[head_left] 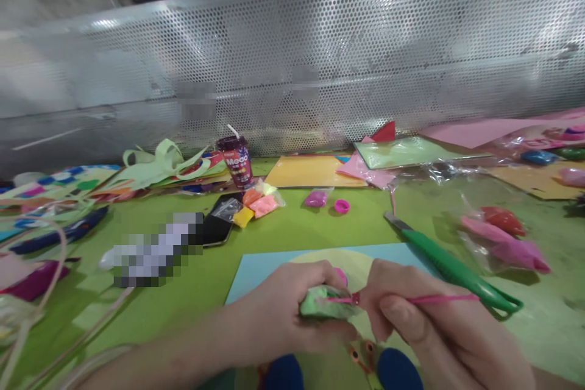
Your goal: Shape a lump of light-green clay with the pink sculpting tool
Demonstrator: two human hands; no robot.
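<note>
My left hand (301,304) is wrapped round a small bag of light green clay (322,303) at the lower middle. Between the fingers of my right hand (411,311) is a thin pink stick (443,298), its tip against the green clay. Both hands are over a light blue sheet (260,268) with a pale yellow round shape (315,257). Two dark blue discs (398,369) and small orange pieces with eyes (363,353) show below my hands. A bit of bright pink shows behind my left fingers.
A green-handled cutter (457,268) lies at the right, near bagged red and pink clay (516,244). Farther back are a Meco cup (236,161), a pink cap (342,206), clay packets (262,204) and coloured sheets (315,170). A cable (86,341) runs at the left.
</note>
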